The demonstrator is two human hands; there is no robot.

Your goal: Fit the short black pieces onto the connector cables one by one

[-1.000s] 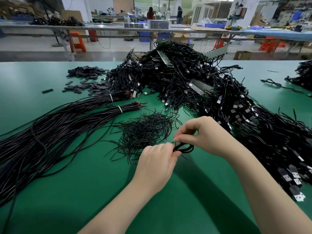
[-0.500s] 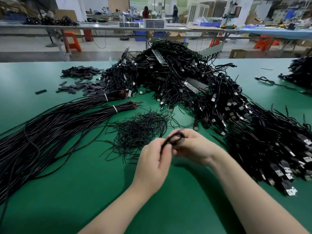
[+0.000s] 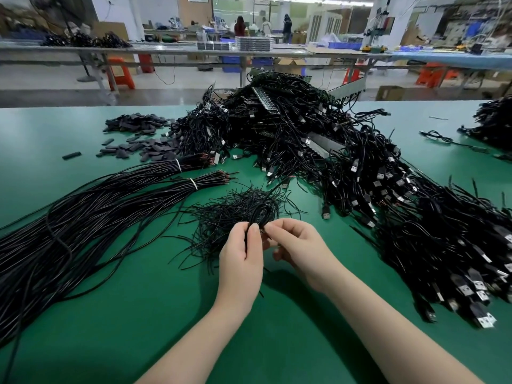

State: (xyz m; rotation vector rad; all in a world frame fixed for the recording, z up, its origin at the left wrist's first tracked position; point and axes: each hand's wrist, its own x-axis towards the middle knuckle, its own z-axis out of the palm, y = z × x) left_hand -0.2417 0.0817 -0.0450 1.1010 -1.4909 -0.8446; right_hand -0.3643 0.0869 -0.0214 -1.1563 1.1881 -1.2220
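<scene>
Two hands meet over a green table [image 3: 83, 314]. The left hand [image 3: 240, 261] and right hand [image 3: 297, 249] both pinch one thin black looped cable [image 3: 261, 213]. Two tied cable bundles [image 3: 116, 187] lie left.

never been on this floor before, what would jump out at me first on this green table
The huge tangled heap of black USB connector cables would catch you first, spilling from the far middle down the right side of the green table. On the left lie long tied bundles of black wire, with short black pieces scattered behind them. Near the front centre, the left hand and right hand pinch a looped black cable.
</scene>
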